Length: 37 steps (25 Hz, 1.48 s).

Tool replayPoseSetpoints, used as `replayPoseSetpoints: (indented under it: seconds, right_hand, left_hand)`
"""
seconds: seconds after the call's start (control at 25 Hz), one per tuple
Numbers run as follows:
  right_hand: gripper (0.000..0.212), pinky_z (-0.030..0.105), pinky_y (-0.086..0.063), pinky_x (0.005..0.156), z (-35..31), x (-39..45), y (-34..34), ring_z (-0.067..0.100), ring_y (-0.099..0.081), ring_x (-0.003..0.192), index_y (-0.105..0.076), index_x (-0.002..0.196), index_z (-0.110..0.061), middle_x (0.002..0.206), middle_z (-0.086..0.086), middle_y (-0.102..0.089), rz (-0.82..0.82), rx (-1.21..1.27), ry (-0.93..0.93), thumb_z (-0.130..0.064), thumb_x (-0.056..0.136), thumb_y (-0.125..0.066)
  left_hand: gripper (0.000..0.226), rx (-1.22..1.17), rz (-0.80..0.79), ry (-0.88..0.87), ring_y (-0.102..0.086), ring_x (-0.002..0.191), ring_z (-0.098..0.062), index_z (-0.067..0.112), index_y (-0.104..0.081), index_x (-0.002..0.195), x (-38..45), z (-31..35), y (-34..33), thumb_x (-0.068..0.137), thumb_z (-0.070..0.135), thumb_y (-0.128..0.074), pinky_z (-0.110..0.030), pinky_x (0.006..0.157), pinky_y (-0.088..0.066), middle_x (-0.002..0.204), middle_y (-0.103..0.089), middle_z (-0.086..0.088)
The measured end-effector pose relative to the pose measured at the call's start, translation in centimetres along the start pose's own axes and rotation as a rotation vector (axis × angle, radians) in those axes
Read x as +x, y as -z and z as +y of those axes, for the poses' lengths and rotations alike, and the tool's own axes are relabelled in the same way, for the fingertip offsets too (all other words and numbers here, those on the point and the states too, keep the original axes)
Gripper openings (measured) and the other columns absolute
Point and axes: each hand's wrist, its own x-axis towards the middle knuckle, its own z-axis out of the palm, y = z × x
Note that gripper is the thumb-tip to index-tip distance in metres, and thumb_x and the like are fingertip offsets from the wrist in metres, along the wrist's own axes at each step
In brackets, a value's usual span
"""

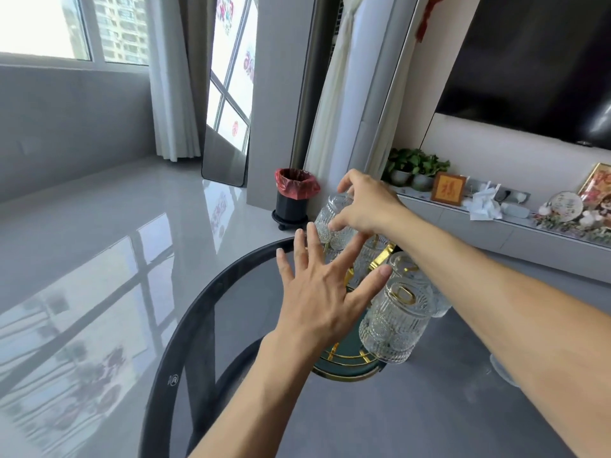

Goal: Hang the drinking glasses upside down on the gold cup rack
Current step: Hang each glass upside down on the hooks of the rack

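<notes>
The gold cup rack stands on a dark green round tray on the table. Several ribbed clear glasses hang on it upside down; the nearest glass is at the front right. My right hand is closed around another ribbed glass, holding it upside down at the rack's far left side. My left hand hovers flat with fingers spread just in front of the rack, holding nothing and hiding part of the rack's middle.
The round dark glass table has its edge curving left of the tray. Another glass shows partly under my right forearm. A black bin with a red bag stands on the floor beyond. A shelf with plants and ornaments runs along the right wall.
</notes>
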Motion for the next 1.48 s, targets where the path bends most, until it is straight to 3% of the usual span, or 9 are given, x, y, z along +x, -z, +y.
replayPoseSetpoints:
  seconds: [0.2, 0.44, 0.52, 0.6, 0.72, 1.0, 1.2, 1.28, 1.48]
  right_hand:
    - [0.052, 0.031, -0.042, 0.063, -0.3, 1.2, -1.3, 0.021, -0.058, 0.093, -0.055, 0.09, -0.027, 0.104, -0.003, -0.06, -0.152, -0.135, -0.002, -0.029, 0.052, -0.09]
    - [0.02, 0.031, -0.047, 0.069, -0.4, 1.4, -0.6, 0.021, -0.062, 0.089, -0.071, 0.087, -0.024, 0.095, 0.0, -0.068, -0.295, -0.205, 0.032, -0.035, 0.072, -0.079]
    - [0.031, 0.031, -0.043, 0.067, 0.1, 0.6, 0.5, 0.021, -0.059, 0.084, -0.072, 0.086, -0.017, 0.083, 0.0, -0.063, -0.343, -0.185, 0.051, -0.047, 0.083, -0.064]
    - [0.04, 0.034, -0.046, 0.077, 1.1, -0.4, 1.3, 0.021, -0.059, 0.092, -0.072, 0.091, -0.019, 0.09, 0.0, -0.065, -0.344, -0.077, 0.03, -0.055, 0.087, -0.055]
    - [0.042, 0.035, -0.045, 0.088, 3.7, -2.5, 2.7, 0.02, -0.059, 0.106, -0.071, 0.105, -0.025, 0.112, 0.0, -0.067, -0.191, 0.056, 0.01, -0.058, 0.089, -0.05]
    - [0.036, 0.031, -0.04, 0.081, 14.2, -10.2, 4.8, 0.015, -0.057, 0.103, -0.07, 0.105, -0.025, 0.105, -0.007, -0.066, 0.05, 0.259, -0.107, -0.052, 0.09, -0.052]
    - [0.006, 0.031, -0.044, 0.075, 23.8, -18.5, 2.2, 0.018, -0.064, 0.094, -0.067, 0.088, -0.028, 0.094, -0.009, -0.07, 0.399, 0.453, -0.351, -0.032, 0.085, -0.063]
    - [0.011, 0.03, -0.043, 0.071, 26.2, -21.4, 0.2, 0.017, -0.064, 0.088, -0.063, 0.093, -0.028, 0.101, -0.006, -0.068, 0.515, 0.448, -0.382, -0.022, 0.084, -0.063]
    - [0.023, 0.037, -0.052, 0.078, 31.3, -24.2, -1.5, 0.014, -0.064, 0.086, -0.063, 0.098, -0.028, 0.108, -0.002, -0.067, 0.413, 0.659, -0.568, -0.012, 0.081, -0.065]
  left_hand:
    - [0.072, 0.006, -0.025, -0.023, 0.02, 0.152, -0.027, 0.064, -0.011, 0.146, 0.5, -0.7, 0.2, 0.078, 0.087, -0.012, -0.053, 0.114, 0.021, 0.167, 0.009, -0.015]
    - [0.07, 0.021, -0.055, -0.043, 0.021, 0.152, -0.026, 0.065, -0.007, 0.146, 0.4, -1.0, 0.1, 0.08, 0.087, -0.014, -0.054, 0.113, 0.021, 0.168, 0.011, -0.01]
    - [0.071, 0.033, -0.049, -0.057, 0.02, 0.152, -0.027, 0.067, -0.002, 0.146, 0.5, -1.0, -0.1, 0.079, 0.088, -0.012, -0.056, 0.113, 0.02, 0.168, 0.011, -0.009]
    - [0.073, 0.052, -0.043, -0.062, 0.018, 0.153, -0.028, 0.067, 0.002, 0.146, 0.4, -1.2, -0.3, 0.078, 0.089, -0.012, -0.059, 0.114, 0.018, 0.168, 0.01, -0.008]
    - [0.076, 0.079, -0.033, -0.056, 0.016, 0.153, -0.028, 0.065, 0.004, 0.146, 0.2, -1.2, -0.6, 0.077, 0.091, -0.012, -0.058, 0.113, 0.018, 0.169, 0.009, -0.006]
    - [0.085, 0.158, -0.02, -0.077, 0.011, 0.154, -0.024, 0.05, 0.006, 0.154, -1.8, 0.8, -0.5, 0.08, 0.087, -0.014, -0.061, 0.119, 0.01, 0.169, 0.007, -0.002]
    - [0.079, 0.081, 0.103, -0.375, -0.009, 0.155, -0.023, 0.034, -0.014, 0.159, -5.9, 7.1, -3.7, 0.091, 0.067, -0.039, -0.057, 0.122, -0.005, 0.168, -0.016, -0.002]
    - [0.076, 0.067, 0.08, -0.473, -0.017, 0.153, -0.025, 0.031, -0.018, 0.159, -7.5, 9.4, -6.5, 0.093, 0.057, -0.047, -0.055, 0.122, -0.009, 0.165, -0.024, -0.003]
    - [0.085, 0.084, -0.183, -0.454, -0.017, 0.151, -0.021, 0.032, -0.008, 0.159, -8.4, 14.2, -15.0, 0.089, 0.048, -0.054, -0.05, 0.121, -0.007, 0.165, -0.024, -0.001]
